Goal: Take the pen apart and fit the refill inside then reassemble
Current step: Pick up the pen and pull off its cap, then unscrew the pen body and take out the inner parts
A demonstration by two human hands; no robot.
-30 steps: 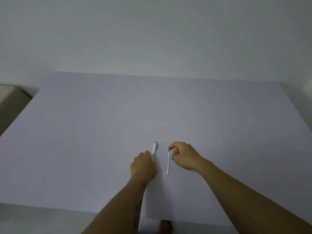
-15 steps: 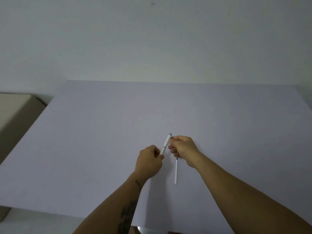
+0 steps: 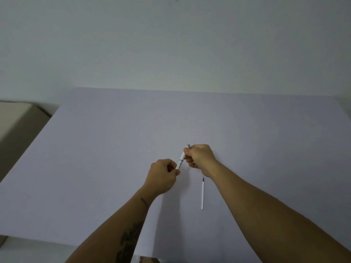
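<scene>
Head view shows both hands raised just above the pale surface (image 3: 95, 168), sharing one white pen (image 3: 182, 157). The left hand (image 3: 163, 175) is closed around its lower end, the right hand (image 3: 199, 158) pinches its upper end near the grey cap. The refill (image 3: 202, 194) lies on the surface, near the right wrist, untouched. This looks like the taking-apart step; next, probably, a twist or pull in opposite directions to separate the barrel.

Flat pale lavender rectangular worktop (image 3: 114, 168), matte surface. Plain off-white wall (image 3: 171, 44) behind its far edge, small dark mark high up. Beige box-like furniture edge (image 3: 17, 118) left of the worktop, partly cut off.
</scene>
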